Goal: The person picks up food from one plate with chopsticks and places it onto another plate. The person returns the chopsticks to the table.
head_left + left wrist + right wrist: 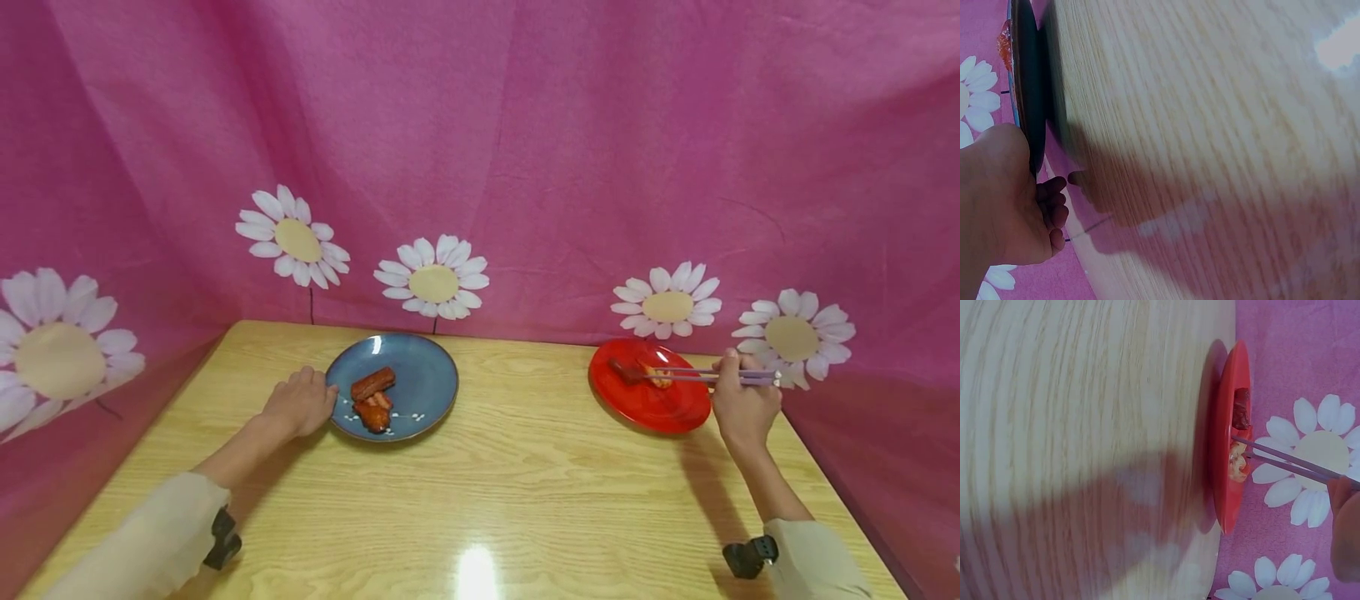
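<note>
My left hand (300, 402) holds the left rim of a blue plate (423, 375), its fingers curled by the edge in the left wrist view. On that plate lie a brown ribbed block of food (372, 382) and a glazed orange-brown piece (372, 417), close together. At the right, my right hand (746, 408) grips a pair of purple chopsticks (757, 378). Their tips reach over a red plate (637, 408) to a pale yellow-orange piece of food (1237, 465). Beside it on the red plate sits a dark reddish-brown piece (1241, 411).
Both plates stand near the back of a light wood table (510, 467), with a wide stretch of tabletop between them. A pink cloth (525, 167) with white daisies hangs behind and along both sides. Each wrist wears a black device (750, 557).
</note>
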A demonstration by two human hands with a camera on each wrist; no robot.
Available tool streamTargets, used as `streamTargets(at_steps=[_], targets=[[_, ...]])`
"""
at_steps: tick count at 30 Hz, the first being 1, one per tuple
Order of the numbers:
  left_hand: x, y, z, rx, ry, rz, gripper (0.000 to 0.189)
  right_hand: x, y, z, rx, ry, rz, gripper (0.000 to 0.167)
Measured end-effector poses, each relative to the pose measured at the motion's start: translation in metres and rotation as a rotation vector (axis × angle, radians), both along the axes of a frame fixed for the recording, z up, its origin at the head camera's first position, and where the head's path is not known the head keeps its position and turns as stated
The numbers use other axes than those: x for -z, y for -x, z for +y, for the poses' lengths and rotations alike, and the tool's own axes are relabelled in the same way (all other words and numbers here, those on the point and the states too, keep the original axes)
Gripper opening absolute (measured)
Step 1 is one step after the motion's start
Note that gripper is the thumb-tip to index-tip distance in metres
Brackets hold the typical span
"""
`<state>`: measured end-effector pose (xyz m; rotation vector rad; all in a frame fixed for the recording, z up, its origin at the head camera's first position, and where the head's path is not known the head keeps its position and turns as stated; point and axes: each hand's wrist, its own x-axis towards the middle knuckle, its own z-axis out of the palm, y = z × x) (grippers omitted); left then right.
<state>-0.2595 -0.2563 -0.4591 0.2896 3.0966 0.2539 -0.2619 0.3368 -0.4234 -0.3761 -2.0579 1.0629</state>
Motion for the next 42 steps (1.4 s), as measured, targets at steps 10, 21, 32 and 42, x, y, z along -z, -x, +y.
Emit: streamTargets(at_steps=[10, 21, 32, 42], targets=[[0.0, -0.001, 0.001, -0.006, 0.003, -0.004, 0.04, 0.0, 0.004, -0.001, 0.001, -0.039, -0.029, 0.042], [-0.003, 0.002, 0.001, -0.002, 0.019, 0.001, 0.043, 0.0, 0.005, -0.001, -0.008, -0.056, -0.014, 0.043], [-0.005, 0.001, 0.001, -0.007, 0.016, -0.013, 0.042, -0.008, 0.004, -0.007, -0.033, -0.057, -0.008, 0.044], [-0.003, -0.001, 0.002, -0.001, 0.015, -0.003, 0.041, -0.013, 0.001, -0.026, -0.157, -0.069, 0.086, 0.039]])
